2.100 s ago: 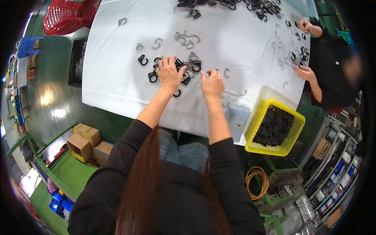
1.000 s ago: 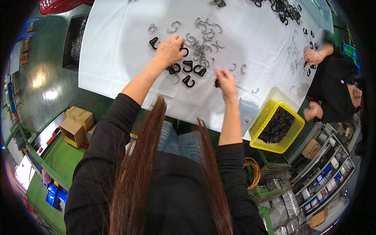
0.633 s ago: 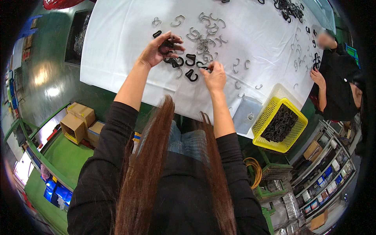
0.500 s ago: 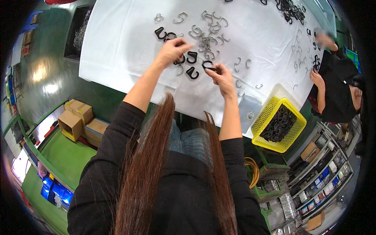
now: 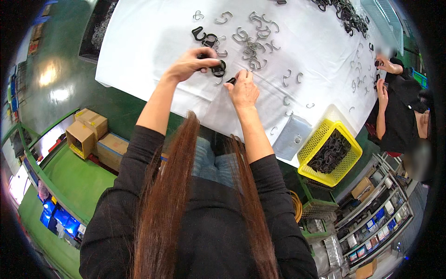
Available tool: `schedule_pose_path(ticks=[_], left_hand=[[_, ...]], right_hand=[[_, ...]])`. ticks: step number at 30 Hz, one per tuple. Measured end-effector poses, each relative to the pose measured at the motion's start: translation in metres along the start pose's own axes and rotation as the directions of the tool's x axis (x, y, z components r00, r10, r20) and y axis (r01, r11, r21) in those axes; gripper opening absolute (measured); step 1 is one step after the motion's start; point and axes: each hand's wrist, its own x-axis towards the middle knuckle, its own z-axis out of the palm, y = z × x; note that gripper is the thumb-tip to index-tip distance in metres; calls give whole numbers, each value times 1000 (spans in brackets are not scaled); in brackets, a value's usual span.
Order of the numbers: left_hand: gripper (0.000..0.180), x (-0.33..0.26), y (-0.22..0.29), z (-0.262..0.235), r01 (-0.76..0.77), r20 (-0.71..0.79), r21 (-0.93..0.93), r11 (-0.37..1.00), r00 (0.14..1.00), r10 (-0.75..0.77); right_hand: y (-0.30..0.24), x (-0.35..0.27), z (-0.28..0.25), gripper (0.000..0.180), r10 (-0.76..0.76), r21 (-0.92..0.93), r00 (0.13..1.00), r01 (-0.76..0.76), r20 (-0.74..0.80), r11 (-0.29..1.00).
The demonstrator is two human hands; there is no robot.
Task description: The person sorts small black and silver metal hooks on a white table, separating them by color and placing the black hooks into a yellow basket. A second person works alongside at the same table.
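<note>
On the white-covered table (image 5: 134, 51), my left hand (image 5: 186, 65) is closed round black hook-shaped pieces; one shows between thumb and fingers, with dark loops (image 5: 218, 69) at the fingertips. How many it holds is hidden. My right hand (image 5: 245, 89), to the right and slightly nearer me, pinches a small black piece (image 5: 232, 81), mostly covered by the fingers; it looks like another hook. Beyond my left hand lie loose black hooks (image 5: 199, 34). A loose heap of bent silver wire clips (image 5: 252, 48) spreads just beyond my right hand.
A yellow basket (image 5: 304, 168) of black pieces stands at the table's right near edge, beside a grey flat packet (image 5: 291, 137). A co-worker's hands (image 5: 382, 90) handle parts at the right. A larger black heap (image 5: 350, 21) lies far right. Cardboard boxes (image 5: 93, 120) stand left.
My left hand has shifted left and closed on black hooks; hooks that lay between my hands are gone from there. My right hand has moved left and turned its back upward.
</note>
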Motion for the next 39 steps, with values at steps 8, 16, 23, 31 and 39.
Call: schedule_pose_path(ticks=[8, 16, 23, 31, 39], left_hand=[[25, -6, -27, -24, 125, -500, -129, 984, 849, -173], [31, 19, -40, 30, 314, -641, 639, 702, 721, 261], [21, -9, -20, -33, 68, -412, -17, 998, 908, -69], [21, -15, -14, -77, 16, -267, -550, 835, 944, -194], [29, 4, -19, -96, 74, -657, -50, 996, 748, -88]], right_hand=[[25, 17, -21, 23, -180, 678, 871, -210, 457, 705], [22, 60, -52, 15, -282, 867, 820, -483, 498, 125], [-82, 120, -13, 24, -150, -56, 980, 158, 133, 986], [-58, 136, -55, 27, -50, -66, 973, 67, 224, 996], [-114, 130, -23, 23, -298, -169, 925, 341, 235, 925]])
